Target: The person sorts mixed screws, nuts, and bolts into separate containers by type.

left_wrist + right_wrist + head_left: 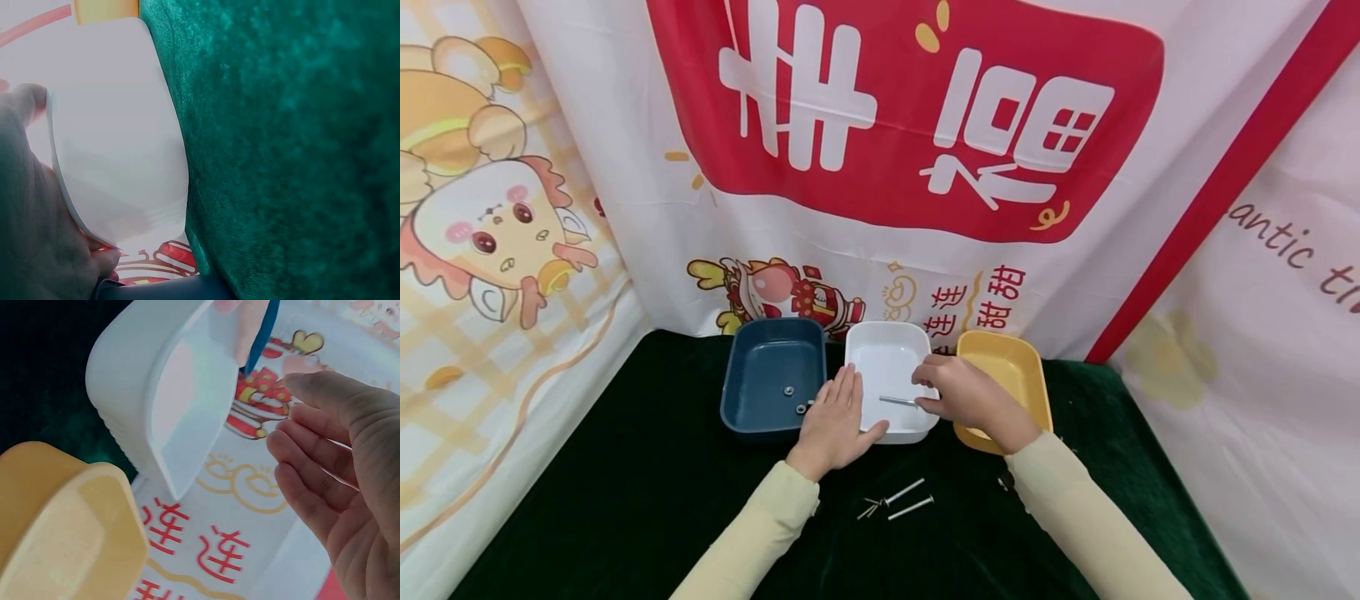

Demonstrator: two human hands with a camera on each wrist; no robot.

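My left hand (833, 421) lies with straight fingers along the left rim of the white container (891, 346), its thumb over the near edge. The left wrist view has that thumb against the rim too. Over the white container's right side is my right hand (962, 392), fingers loosely bent. A silver bolt (898, 401) shows over the white container, one end right by the right thumb in the head view. The right wrist view shows nothing between the thumb and fingers of the right hand (337, 462).
A blue container (775, 333) with several nuts (788, 391) stands at left. The yellow container (1037, 375) is at right, partly behind my right forearm. Bolts (911, 507) and small screws (868, 508) lie on the dark green cloth (647, 467). Printed curtains hang behind.
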